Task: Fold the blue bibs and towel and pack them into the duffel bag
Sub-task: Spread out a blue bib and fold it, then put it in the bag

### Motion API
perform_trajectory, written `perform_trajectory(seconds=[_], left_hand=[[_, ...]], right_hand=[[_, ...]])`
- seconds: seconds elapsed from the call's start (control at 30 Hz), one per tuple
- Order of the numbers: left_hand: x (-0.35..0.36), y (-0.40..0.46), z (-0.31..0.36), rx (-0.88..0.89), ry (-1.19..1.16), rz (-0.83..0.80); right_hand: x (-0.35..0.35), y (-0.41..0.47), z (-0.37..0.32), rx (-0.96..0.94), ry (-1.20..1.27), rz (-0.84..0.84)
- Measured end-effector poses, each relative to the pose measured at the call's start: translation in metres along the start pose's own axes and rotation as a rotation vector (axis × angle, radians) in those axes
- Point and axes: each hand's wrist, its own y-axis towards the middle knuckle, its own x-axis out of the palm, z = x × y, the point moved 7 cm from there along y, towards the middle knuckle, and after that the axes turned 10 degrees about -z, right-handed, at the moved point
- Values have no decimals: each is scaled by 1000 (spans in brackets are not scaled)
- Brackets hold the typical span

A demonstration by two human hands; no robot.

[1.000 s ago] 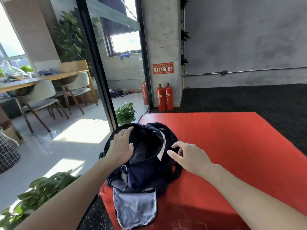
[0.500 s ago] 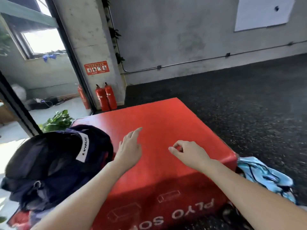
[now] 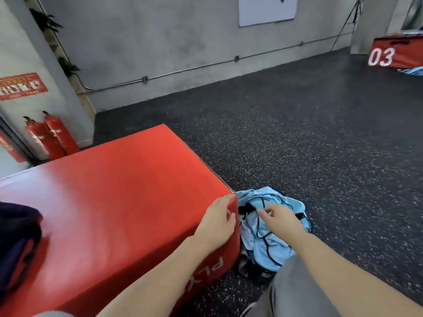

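Bibs [image 3: 263, 243] beneath right hand [image 3: 280, 219].

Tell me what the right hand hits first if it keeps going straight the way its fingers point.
Most likely the pile of light blue bibs on the floor beside the red plyo box. The right hand reaches down over it with fingers loosely extended; whether they already touch the cloth is unclear.

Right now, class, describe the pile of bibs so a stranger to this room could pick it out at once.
Find the big red plyo box in the foreground. On the dark speckled floor against its near right corner lies a crumpled heap, the blue bibs, under the reaching right hand. It is the only pale blue cloth nearby, edged with thin black trim.
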Motion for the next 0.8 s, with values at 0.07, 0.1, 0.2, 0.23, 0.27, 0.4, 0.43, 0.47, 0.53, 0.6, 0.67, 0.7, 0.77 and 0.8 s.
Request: perform_trajectory(seconds=[0.07,0.1,0.2,0.23,0.27,0.4,0.43,0.47,0.53,0.6,0.67,0.7,0.77,0.8], left_hand=[[23,15,8,10,-12,-38],[35,21,11,9,-20,-69],[70,37,16,-30,-46,-172],[82,42,16,-50,-64,-192],[93,47,13,-78,-87,-205],[132,61,-1,-176,-153,-238],[142,64,-6,-198,-160,-251],[150,67,-10,-221,-164,-263],[168,75,-23,-264,-156,-282],[182,86,-34,-292,-134,-299],[194,96,-44,-323,-130,-318],[199,102,-50,-342,-134,-318],[209,114,-62,-386,-151,-307],[215,119,-68,-405,-162,-303]], right_hand=[[-12,8,29,64,123,43],[-17,12,41,80,150,59],[-22,18,67,152,159,25],[-22,20,77,178,154,14],[-22,22,88,208,153,5],[-23,33,117,281,221,-13],[-21,37,118,291,240,-23],[-19,42,118,300,251,-34],[-13,53,116,303,260,-45],[-6,65,114,295,276,-50],[-1,74,116,291,273,-53],[1,78,118,289,261,-60],[4,85,121,293,240,-83],[5,88,122,295,234,-94]])
